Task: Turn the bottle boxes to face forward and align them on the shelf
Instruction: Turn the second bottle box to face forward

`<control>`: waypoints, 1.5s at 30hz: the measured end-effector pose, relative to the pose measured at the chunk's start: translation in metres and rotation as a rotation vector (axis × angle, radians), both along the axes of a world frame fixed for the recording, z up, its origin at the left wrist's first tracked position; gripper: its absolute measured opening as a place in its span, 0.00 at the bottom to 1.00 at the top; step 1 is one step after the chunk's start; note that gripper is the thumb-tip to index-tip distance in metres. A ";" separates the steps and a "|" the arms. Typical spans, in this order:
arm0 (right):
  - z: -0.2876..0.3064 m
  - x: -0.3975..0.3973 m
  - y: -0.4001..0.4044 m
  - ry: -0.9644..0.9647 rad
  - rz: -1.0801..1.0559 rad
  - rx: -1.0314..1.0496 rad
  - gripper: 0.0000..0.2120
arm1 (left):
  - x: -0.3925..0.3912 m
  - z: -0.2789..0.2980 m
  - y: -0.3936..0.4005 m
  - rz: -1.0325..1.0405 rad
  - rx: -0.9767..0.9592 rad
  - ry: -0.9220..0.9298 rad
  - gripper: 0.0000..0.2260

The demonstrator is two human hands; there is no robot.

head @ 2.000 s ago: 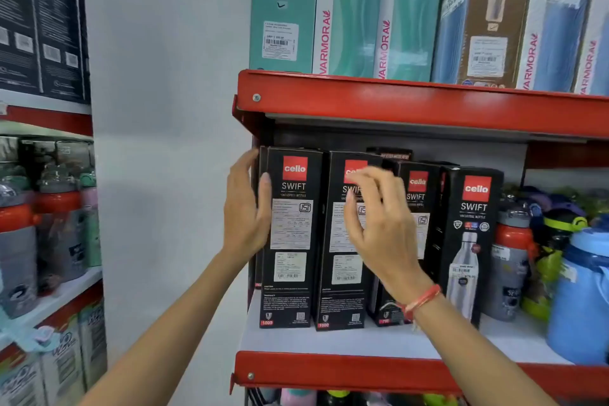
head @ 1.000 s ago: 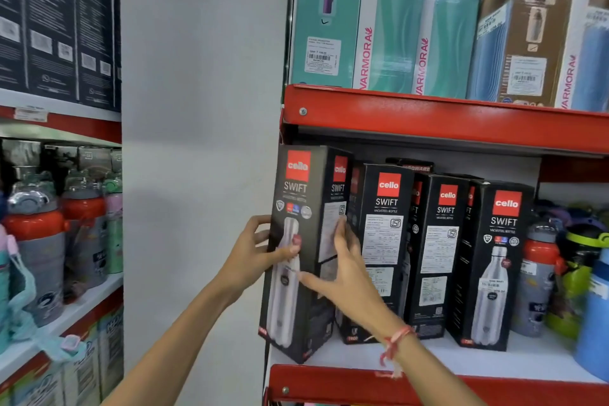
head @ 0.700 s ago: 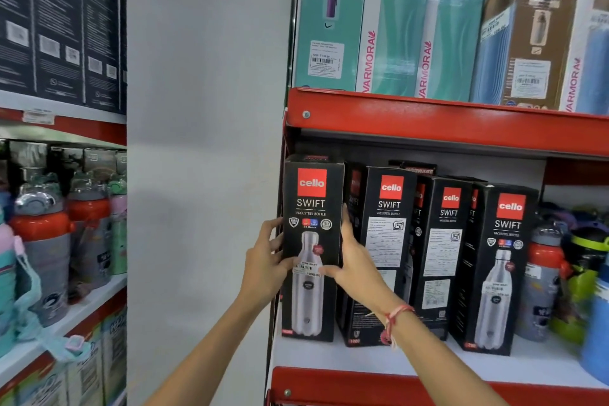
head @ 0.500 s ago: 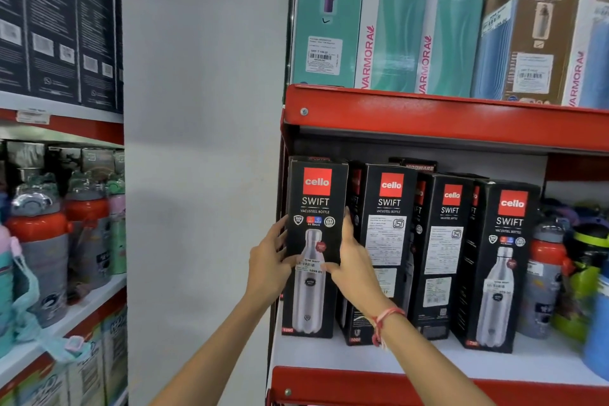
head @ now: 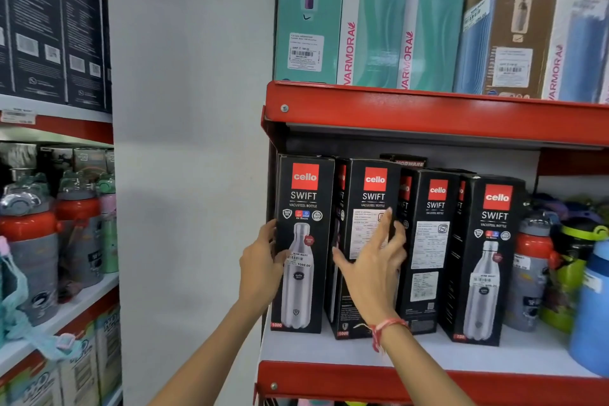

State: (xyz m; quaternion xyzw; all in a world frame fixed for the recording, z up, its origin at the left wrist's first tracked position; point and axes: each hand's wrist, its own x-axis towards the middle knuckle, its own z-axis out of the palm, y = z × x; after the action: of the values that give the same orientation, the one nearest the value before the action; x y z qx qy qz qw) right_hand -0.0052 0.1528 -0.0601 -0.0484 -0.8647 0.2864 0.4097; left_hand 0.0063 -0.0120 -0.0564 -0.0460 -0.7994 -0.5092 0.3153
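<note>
Several black Cello Swift bottle boxes stand in a row on the red-edged shelf (head: 329,349). The leftmost box (head: 304,241) shows its bottle picture to the front and stands upright. My left hand (head: 260,267) rests against its left side. The second box (head: 369,208) shows its printed label side. My right hand (head: 372,260) hovers in front of it with fingers spread, holding nothing. The third box (head: 428,250) also shows its label side. The fourth box (head: 487,257) shows its bottle picture.
Red-capped bottles (head: 530,270), a green-lidded one and a blue jug (head: 590,313) stand to the right on the same shelf. Tall Varmora boxes (head: 372,20) fill the shelf above. A white wall panel (head: 191,175) lies left of the rack, with another bottle shelf (head: 49,323) beyond.
The leftmost box was lifted, turned picture-forward and set down upright. My right hand has let go of it and moved right, in front of the second box.
</note>
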 end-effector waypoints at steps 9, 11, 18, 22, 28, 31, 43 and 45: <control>0.007 0.013 0.023 -0.035 0.224 -0.163 0.59 | 0.016 0.004 0.032 0.145 -0.072 0.222 0.23; 0.006 0.021 0.041 -0.010 0.319 -0.154 0.59 | 0.018 0.007 0.040 0.031 -0.063 0.196 0.21; 0.019 0.038 0.095 -0.034 0.681 -0.227 0.61 | 0.030 0.011 0.074 -0.221 -0.055 -0.005 0.30; 0.022 0.032 0.114 -0.141 0.884 -0.290 0.58 | 0.031 0.009 0.084 -0.311 -0.093 -0.080 0.25; 0.043 0.007 0.117 -0.288 1.014 -0.196 0.54 | 0.019 0.002 0.099 -0.128 -0.059 -0.008 0.30; 0.046 -0.008 0.108 -0.274 0.919 -0.090 0.53 | 0.007 0.003 0.113 -0.028 -0.082 0.007 0.31; 0.010 -0.019 0.093 -0.027 0.485 0.079 0.43 | -0.027 -0.012 0.134 0.173 -0.167 -0.094 0.28; 0.009 -0.016 0.096 0.066 0.421 0.087 0.36 | -0.027 -0.015 0.135 0.171 -0.153 -0.090 0.29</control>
State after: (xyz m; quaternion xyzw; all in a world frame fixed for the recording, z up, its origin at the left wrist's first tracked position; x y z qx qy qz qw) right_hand -0.0209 0.2487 -0.0516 0.1604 -0.8534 0.3297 0.3706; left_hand -0.0205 0.1227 -0.0713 0.0212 -0.8502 -0.4197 0.3171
